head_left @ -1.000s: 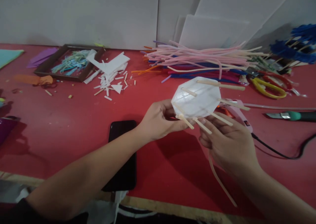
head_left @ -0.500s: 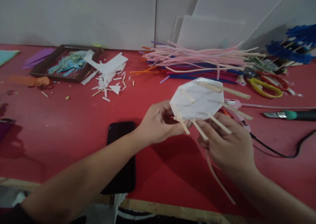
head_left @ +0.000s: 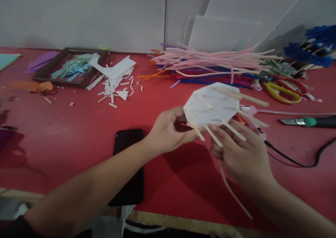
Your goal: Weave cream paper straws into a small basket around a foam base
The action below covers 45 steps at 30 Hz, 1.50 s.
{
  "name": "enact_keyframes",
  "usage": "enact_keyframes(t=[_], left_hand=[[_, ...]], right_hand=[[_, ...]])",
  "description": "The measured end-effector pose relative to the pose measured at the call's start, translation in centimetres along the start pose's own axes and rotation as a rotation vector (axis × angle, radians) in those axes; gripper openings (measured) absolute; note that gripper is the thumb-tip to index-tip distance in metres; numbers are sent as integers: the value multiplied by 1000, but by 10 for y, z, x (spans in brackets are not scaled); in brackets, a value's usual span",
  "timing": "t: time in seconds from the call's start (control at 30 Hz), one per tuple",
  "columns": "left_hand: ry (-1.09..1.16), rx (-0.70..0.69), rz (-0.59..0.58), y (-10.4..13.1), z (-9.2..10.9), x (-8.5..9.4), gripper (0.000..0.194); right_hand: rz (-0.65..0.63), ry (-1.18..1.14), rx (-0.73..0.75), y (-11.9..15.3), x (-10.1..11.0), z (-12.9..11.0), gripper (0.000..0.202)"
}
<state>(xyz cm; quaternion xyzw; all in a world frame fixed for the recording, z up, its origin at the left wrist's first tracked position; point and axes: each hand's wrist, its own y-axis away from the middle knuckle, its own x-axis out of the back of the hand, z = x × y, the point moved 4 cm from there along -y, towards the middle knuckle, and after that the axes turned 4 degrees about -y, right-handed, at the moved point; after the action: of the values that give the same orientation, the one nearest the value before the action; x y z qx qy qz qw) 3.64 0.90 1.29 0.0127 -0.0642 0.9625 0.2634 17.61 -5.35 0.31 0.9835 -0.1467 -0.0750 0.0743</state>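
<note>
Both hands hold a white many-sided board [head_left: 214, 105] above the red table, with several pale wooden sticks [head_left: 234, 130] standing out from its face. My left hand [head_left: 170, 129] is closed on the board's left lower edge, its thumb along the bottom. At the lower right edge, the fingers of my right hand [head_left: 238, 147] are pinched near the base of the sticks. A pale pink pipe cleaner [head_left: 235, 196] hangs down from beneath my right hand; its upper end is hidden by the fingers.
A black phone [head_left: 128, 168] lies by my left forearm. Behind are a brown tray [head_left: 39, 78], white scraps [head_left: 118, 70] and a pile of pink pipe cleaners [head_left: 210, 59]. Scissors [head_left: 285, 94], a pink glue gun [head_left: 258, 126] and a utility knife [head_left: 307, 122] lie at right.
The board with its sticks has shifted slightly to the right and tilted a little. Both hands keep their grip, and the hanging pipe cleaner has swung slightly right.
</note>
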Motion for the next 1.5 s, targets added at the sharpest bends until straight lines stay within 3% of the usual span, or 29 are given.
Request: enact_keyframes(t=[0.2, 0.33, 0.4, 0.57, 0.77, 1.07, 1.23, 1.5], left_hand=[[58, 23, -83, -3, 0, -2, 25], [121, 106, -28, -6, -5, 0, 28], [188, 187, -4, -6, -9, 2, 26], [413, 380, 9, -5, -18, 2, 31], [490, 427, 1, -4, -19, -2, 34], [501, 557, 29, -3, -18, -1, 22], [507, 550, 16, -4, -18, -1, 31], [505, 572, 28, -4, -18, 3, 16]], right_hand=[[56, 31, -25, -3, 4, 2, 30], [77, 56, 36, -3, 5, 1, 37], [100, 165, 145, -1, 5, -3, 36], [50, 623, 553, 6, 1, -16, 10], [-15, 860, 955, 11, -4, -27, 18], [-83, 932, 1043, 7, -6, -25, 18], [-11, 975, 1034, 8, -4, -27, 13], [81, 994, 1033, 10, 6, -31, 6]])
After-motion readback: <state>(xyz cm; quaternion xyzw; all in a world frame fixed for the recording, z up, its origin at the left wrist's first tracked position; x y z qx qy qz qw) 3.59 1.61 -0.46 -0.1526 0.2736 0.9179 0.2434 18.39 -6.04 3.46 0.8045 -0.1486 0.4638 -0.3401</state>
